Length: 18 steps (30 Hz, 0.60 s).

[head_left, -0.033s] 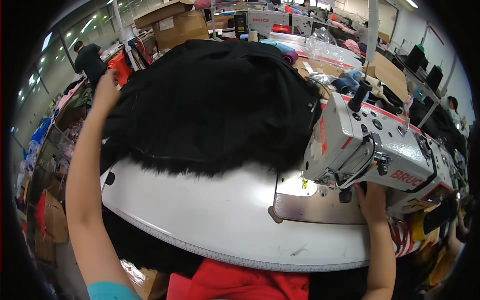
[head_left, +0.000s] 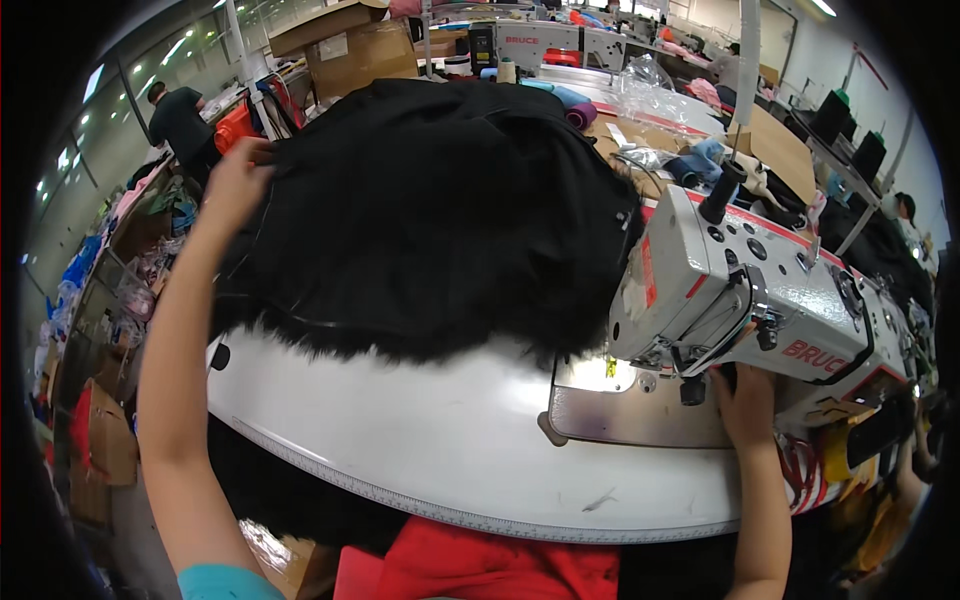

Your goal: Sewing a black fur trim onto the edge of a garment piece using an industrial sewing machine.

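Observation:
My left hand (head_left: 245, 175) grips the upper left edge of a large black fabric piece (head_left: 430, 210), which has shaggy fur along its near edge and lies across the white sewing table (head_left: 400, 440). My right hand (head_left: 743, 400) reaches under the arm of a white-and-red industrial sewing machine (head_left: 760, 290), right of its needle area and metal plate (head_left: 640, 420); its fingertips are partly hidden, so what they touch is unclear. The fabric's fur reaches the left side of the needle area.
Cardboard boxes (head_left: 360, 60), thread cones (head_left: 580, 115) and scraps fill the back. A person in dark clothing (head_left: 180, 125) stands at upper left beside cluttered shelving. Red fabric (head_left: 490, 565) hangs below the table's near edge; a thread rack (head_left: 830, 120) stands right.
My left hand has moved rightward, and the black fabric's left part and fur edge have shifted slightly toward me. My right hand is nearly unchanged.

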Tool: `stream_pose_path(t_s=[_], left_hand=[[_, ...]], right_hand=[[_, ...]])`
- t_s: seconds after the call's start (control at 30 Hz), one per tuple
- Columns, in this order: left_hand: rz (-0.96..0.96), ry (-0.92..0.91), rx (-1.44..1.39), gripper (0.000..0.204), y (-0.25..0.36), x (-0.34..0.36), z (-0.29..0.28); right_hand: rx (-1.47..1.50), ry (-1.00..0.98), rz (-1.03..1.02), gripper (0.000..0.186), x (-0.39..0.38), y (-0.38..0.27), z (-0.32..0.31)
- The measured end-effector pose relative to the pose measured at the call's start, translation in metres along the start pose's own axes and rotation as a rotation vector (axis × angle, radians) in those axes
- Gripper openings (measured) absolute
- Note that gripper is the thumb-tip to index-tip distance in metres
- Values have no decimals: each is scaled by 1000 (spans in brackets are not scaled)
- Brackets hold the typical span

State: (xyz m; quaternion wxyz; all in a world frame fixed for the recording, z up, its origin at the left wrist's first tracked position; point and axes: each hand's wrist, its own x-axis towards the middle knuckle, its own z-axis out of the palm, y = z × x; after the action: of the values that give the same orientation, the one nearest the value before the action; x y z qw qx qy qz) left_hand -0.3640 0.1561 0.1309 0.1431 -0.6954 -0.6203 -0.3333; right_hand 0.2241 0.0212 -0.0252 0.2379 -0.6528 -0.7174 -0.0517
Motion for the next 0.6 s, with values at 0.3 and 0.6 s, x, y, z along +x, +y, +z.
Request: stream_pose_path(t_s=[0.3,0.6], left_hand=[[996,-604,199,29,219,-109,116],[-245,-220,-1180,26,-32,63,-2]], right_hand=[[-78,91,-357,24,-37,-72,-10],[118,2,-512,28,-29,-110,1]])
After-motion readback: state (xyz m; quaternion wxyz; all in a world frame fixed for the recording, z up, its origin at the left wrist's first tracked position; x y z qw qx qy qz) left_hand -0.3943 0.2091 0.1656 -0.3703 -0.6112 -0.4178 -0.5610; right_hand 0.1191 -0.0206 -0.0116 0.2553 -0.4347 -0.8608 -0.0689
